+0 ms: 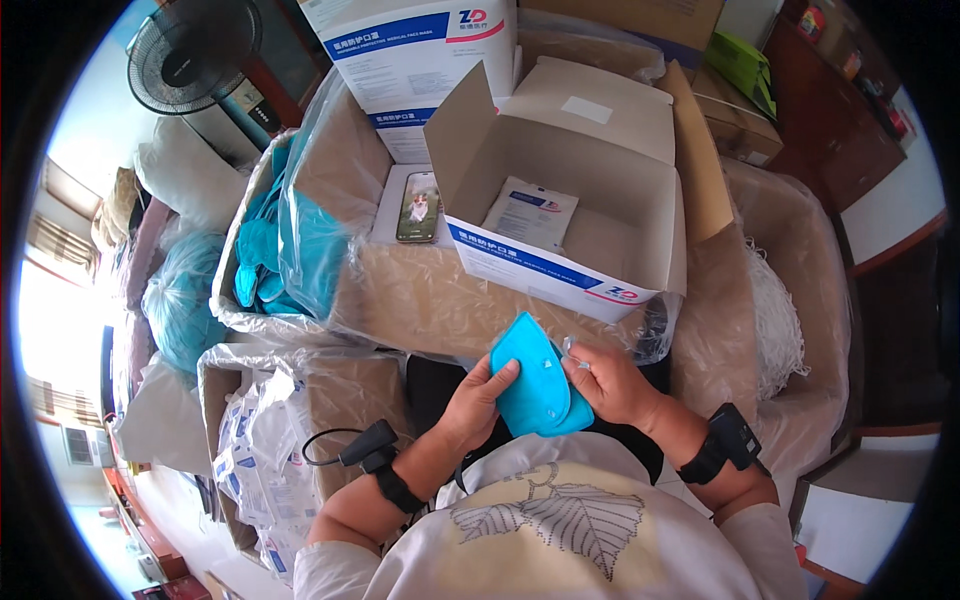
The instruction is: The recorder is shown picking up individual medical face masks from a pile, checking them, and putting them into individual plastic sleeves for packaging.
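My left hand (478, 402) is closed on a turquoise folded face mask (527, 385), its thumb lying on the mask's front. The mask is held upright in front of my chest, with a second layer or flap showing at its lower right and small pale spots near its right side. My right hand (612, 382) is closed at the mask's right edge, fingers bent together. A small pale bit (571, 350) shows by its fingertips; I cannot make out what it is. An open white-and-blue carton (560, 275) stands just beyond my hands, with a flat white packet (533, 214) inside.
Left stands a plastic-lined box of turquoise masks (262, 265); nearer is a box of white packets (262, 440). A phone (418, 208) lies beside the open carton. Closed cartons (410, 60) are stacked behind. At right, a lined box holds white cords (775, 325). A fan (190, 60) stands far left.
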A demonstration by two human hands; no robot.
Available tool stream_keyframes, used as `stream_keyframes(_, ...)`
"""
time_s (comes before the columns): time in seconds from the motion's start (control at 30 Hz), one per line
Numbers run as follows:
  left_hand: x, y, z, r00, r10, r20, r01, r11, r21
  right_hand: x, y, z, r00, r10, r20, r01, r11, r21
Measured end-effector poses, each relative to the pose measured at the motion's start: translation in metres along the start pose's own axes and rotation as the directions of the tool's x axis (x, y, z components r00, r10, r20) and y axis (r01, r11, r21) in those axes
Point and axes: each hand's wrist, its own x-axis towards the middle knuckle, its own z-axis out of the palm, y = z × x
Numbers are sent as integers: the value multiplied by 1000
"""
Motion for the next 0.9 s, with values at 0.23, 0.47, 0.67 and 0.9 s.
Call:
stream_keyframes(0.23,-2,2,12,994,-99,55,109,964,-242,0,10,20,987,-54,-154,55,998,1)
stream_keyframes(0.47,17,-7,-7,965,205,-166,-194,978,80,0,3,25,985,143,97,-160,967,198)
stream_keyframes(0.67,17,3,-3,852,490,-187,-381,824,419,4,12,34,951,264,162,-306,883,356)
stream_keyframes(0.9,15,4,-28,897,421,-137,-297,802,519,10,-8,20,939,236,249,-287,938,196)
